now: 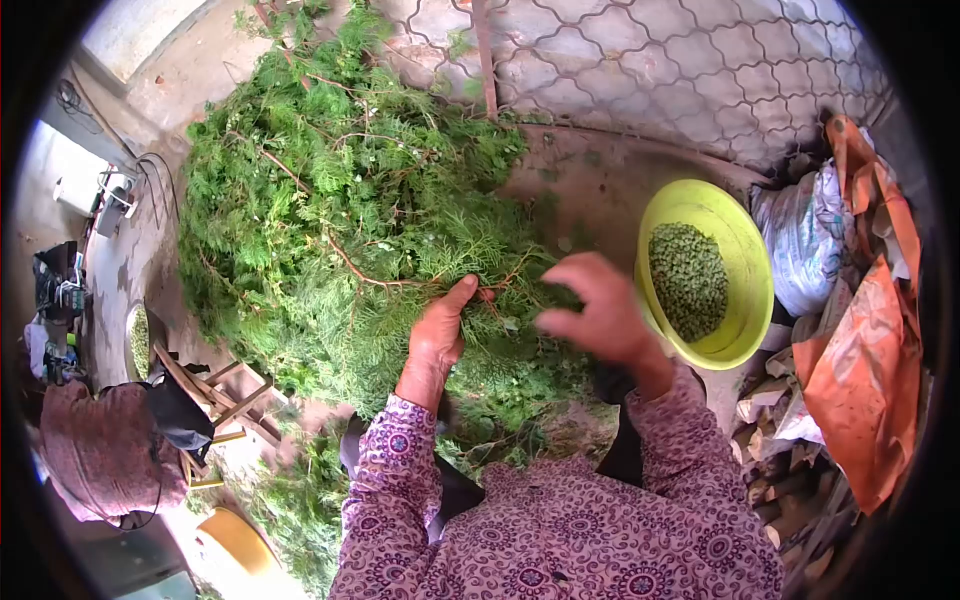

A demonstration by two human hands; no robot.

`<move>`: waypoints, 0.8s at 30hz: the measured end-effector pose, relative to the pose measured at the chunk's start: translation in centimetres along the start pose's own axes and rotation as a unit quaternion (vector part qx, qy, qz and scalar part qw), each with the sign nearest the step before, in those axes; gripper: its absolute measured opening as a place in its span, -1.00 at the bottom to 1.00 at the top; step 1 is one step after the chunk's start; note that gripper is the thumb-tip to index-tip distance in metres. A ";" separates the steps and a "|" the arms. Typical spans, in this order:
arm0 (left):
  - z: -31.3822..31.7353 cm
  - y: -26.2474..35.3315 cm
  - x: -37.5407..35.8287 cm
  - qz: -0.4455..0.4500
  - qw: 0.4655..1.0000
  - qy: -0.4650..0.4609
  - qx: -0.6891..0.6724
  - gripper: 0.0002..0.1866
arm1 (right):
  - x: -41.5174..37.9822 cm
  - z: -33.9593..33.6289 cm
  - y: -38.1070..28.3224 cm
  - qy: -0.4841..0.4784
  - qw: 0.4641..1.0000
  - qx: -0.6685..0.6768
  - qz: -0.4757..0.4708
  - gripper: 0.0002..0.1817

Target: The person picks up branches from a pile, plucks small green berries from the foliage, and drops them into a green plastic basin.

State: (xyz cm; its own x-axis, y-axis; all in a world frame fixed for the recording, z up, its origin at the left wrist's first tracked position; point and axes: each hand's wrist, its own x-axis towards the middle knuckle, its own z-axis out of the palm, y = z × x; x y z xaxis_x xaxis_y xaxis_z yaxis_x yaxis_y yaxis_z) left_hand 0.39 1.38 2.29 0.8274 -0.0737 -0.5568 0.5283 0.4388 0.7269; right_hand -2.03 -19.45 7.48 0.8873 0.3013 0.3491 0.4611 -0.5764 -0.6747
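Note:
A brown-stemmed green branch point(365, 278) lies across the front of a large heap of leafy cuttings point(290, 200). My left hand point(441, 325) is closed round its stem, thumb on top. To the right of it, my right hand point(600, 310) is blurred by motion, with thumb and fingers apart and nothing visible between them. It is between the branch tip and a yellow-green basin point(755, 290). Small green pieces point(688, 280) cover the basin's bottom.
Wire mesh point(640, 70) stands behind. Sacks point(800, 235), orange sheeting point(865, 380) and stacked wood point(800, 500) are on the right. On the left are a wooden stool point(235, 400), a cloth-covered item point(100, 450) and an orange tub point(235, 540).

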 end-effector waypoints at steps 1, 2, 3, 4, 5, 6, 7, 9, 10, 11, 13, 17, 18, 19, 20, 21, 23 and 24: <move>0.2 0.0 -0.1 -0.006 1.000 -0.018 -0.015 -0.81 | -0.1 1.7 -0.2 -0.029 0.999 0.015 -0.019 -0.54; 0.3 0.0 -0.2 -0.011 0.999 -0.035 -0.032 -0.81 | -0.1 2.9 -0.6 -0.017 0.999 0.000 -0.034 -0.59; 0.2 -0.2 0.0 -0.013 0.999 -0.035 -0.031 -0.81 | 0.1 3.4 -0.7 -0.016 0.999 0.001 -0.032 -0.59; 0.1 -0.4 0.1 -0.018 0.998 -0.052 -0.040 -0.82 | 0.2 3.7 -0.8 -0.044 0.998 -0.022 -0.031 -0.64; 0.0 -0.4 0.3 -0.023 0.996 -0.070 -0.049 -0.82 | 0.3 3.9 -0.8 -0.072 0.996 -0.045 -0.030 -0.68; 0.1 -0.4 0.2 -0.023 0.996 -0.070 -0.048 -0.82 | 0.4 4.0 -0.8 -0.048 0.997 -0.051 -0.039 -0.74; 0.2 -0.3 0.0 -0.028 0.996 -0.069 -0.046 -0.82 | 0.4 4.1 -0.7 -0.047 0.997 -0.051 -0.040 -0.74; 0.2 -0.3 0.0 -0.034 0.996 -0.068 -0.045 -0.82 | 0.2 4.2 -0.5 -0.082 0.995 -0.061 -0.019 -0.75; 0.1 -0.3 0.0 -0.034 0.996 -0.070 -0.037 -0.80 | 0.2 4.3 -0.5 -0.082 0.995 -0.061 -0.020 -0.75; 0.0 -0.4 0.1 -0.034 0.996 -0.071 -0.030 -0.78 | 0.1 4.5 -0.5 -0.078 0.995 -0.058 -0.024 -0.77; 0.0 -0.5 0.1 -0.020 0.997 -0.066 -0.033 -0.78 | -0.1 4.4 -0.6 -0.075 0.995 -0.055 -0.029 -0.79; -2.5 -0.3 2.0 0.004 1.000 -0.005 -0.030 -0.76 | -0.1 2.3 -1.0 -0.203 0.951 0.228 0.045 -0.93; -1.5 0.9 0.5 0.015 1.000 0.011 -0.021 -0.74 | -0.3 1.7 -1.0 -0.247 0.892 0.355 0.129 -0.95; -1.2 1.2 0.0 0.013 1.000 0.010 -0.017 -0.74 | -0.3 1.2 -1.0 -0.243 0.892 0.357 0.131 -0.95; -1.1 1.2 -0.4 0.016 1.000 0.008 -0.008 -0.74 | 0.1 0.6 -0.7 -0.181 0.874 0.406 0.197 -0.93; -1.0 1.2 -0.5 0.021 1.000 0.006 -0.002 -0.73 | 0.4 0.1 -0.4 -0.118 0.846 0.450 0.259 -0.92; -1.1 0.6 -0.2 0.020 1.000 -0.010 0.004 -0.75 | 0.5 0.0 0.4 -0.087 0.872 0.423 0.231 -0.90; -1.0 0.3 0.0 0.036 0.999 -0.015 0.035 -0.76 | 0.5 0.2 0.4 -0.086 0.915 0.334 0.211 -0.88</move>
State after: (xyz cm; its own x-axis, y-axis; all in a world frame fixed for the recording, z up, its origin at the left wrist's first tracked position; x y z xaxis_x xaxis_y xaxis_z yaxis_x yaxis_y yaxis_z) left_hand 0.31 2.43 2.09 0.8681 -0.0724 -0.4910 0.4791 0.3805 0.7910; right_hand -1.36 -19.43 7.26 0.9462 0.3069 -0.1024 -0.0773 -0.0929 -0.9927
